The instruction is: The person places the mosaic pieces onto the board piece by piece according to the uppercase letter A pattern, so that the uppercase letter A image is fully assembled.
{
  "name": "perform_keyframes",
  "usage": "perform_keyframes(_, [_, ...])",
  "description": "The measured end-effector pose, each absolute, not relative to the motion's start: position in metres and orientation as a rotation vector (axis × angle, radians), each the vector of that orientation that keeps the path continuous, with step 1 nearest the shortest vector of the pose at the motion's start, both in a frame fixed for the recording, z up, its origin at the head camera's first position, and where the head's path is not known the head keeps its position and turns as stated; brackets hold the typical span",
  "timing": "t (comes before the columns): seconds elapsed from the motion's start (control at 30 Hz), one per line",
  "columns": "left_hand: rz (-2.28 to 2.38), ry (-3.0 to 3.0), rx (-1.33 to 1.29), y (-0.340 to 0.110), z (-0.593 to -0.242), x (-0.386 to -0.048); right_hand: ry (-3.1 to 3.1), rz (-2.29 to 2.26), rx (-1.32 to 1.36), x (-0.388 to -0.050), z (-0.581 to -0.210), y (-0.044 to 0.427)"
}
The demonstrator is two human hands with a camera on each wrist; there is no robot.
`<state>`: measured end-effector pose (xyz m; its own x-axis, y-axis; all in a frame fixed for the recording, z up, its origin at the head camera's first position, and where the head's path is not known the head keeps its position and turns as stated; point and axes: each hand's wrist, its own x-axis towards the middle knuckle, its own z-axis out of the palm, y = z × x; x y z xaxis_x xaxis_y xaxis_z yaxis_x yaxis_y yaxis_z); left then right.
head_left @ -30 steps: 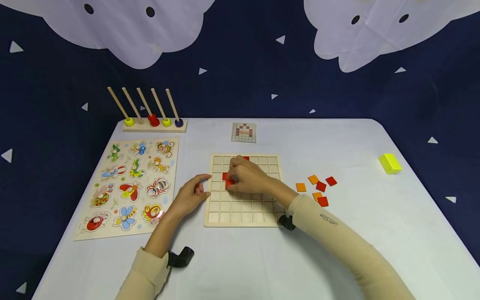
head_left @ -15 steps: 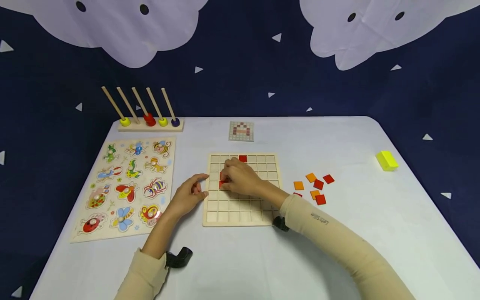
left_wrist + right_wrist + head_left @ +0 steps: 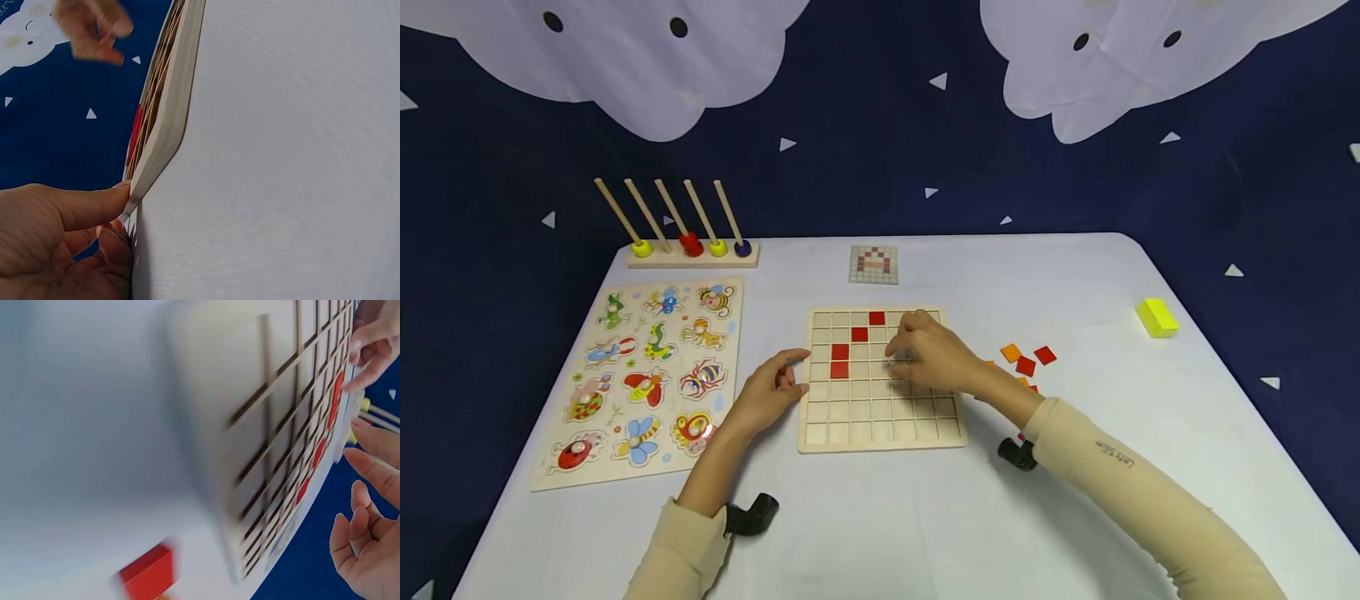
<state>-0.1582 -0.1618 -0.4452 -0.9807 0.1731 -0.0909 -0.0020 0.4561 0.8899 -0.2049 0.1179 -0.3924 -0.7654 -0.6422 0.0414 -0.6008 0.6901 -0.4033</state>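
Observation:
A wooden grid board [image 3: 880, 433] lies mid-table, with several red square tiles [image 3: 840, 352] in its upper left cells, forming a diagonal and then a short column. My left hand [image 3: 767, 396] rests at the board's left edge, its thumb and index fingertip touching the rim. In the left wrist view the thumb [image 3: 94, 209] presses on the board's edge, the other fingers loosely bent. Over the right half of the board hovers my right hand [image 3: 936, 354], fingers apart; the right wrist view shows nothing between them. Loose red and orange tiles [image 3: 1045, 356] lie to the right, partly hidden by the right forearm.
Behind the board lies a small pattern card [image 3: 873, 264]. An insect peg puzzle [image 3: 640, 383] is at the left, with a wooden peg stacker [image 3: 694, 260] behind it. A yellow block [image 3: 1157, 318] sits near the right edge.
My right hand has left the red tiles and moved right across the board, uncovering all of them. My left hand keeps its place at the rim. The head view has shifted slightly.

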Motion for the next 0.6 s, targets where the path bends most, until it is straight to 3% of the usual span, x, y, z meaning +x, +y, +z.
perform_keyframes(0.33, [1.555, 2.534, 0.166, -0.161, -0.447, -0.159, 2.913, -0.594, -0.828, -0.179, -0.399, 0.196])
perform_keyframes(0.6, [1.544, 2.541, 0.183, -0.162, -0.447, -0.159, 2.953, -0.528, -0.751, -0.165, -0.41, 0.228])
